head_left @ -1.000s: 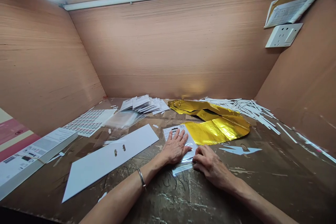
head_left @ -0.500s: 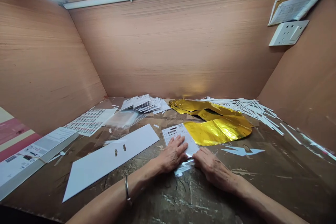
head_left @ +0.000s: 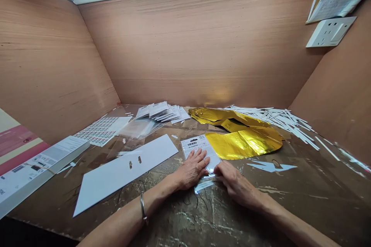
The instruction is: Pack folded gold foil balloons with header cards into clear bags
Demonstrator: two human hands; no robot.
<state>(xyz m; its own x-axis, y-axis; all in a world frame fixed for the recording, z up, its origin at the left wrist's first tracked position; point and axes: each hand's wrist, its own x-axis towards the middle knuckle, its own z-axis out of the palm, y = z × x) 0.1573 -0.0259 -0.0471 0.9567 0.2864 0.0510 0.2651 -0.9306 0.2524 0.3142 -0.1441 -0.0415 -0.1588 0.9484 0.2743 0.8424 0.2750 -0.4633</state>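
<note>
Working left to right, we log a long white printed carton (head_left: 37, 171) on the scarred workbench (head_left: 261, 212), then a sheet of small printed labels (head_left: 98, 131) and, behind it, a fanned stack of bagged cards (head_left: 159, 112). Nearer us lies a white slotted board (head_left: 124, 173). A metal bangle (head_left: 142, 208) circles the left wrist. The left hand (head_left: 191, 170) lies flat, fingers (head_left: 199, 158) slightly spread and pressing on a printed card in a clear plastic bag (head_left: 199, 148), which sits on the bench between both hands. The right hand (head_left: 234, 183) has its fingers (head_left: 222, 170) lightly curled at the bag's edge; we cannot tell whether they pinch it. Beyond lie crumpled gold foil (head_left: 243, 142) and scattered white sticks (head_left: 275, 119).
</note>
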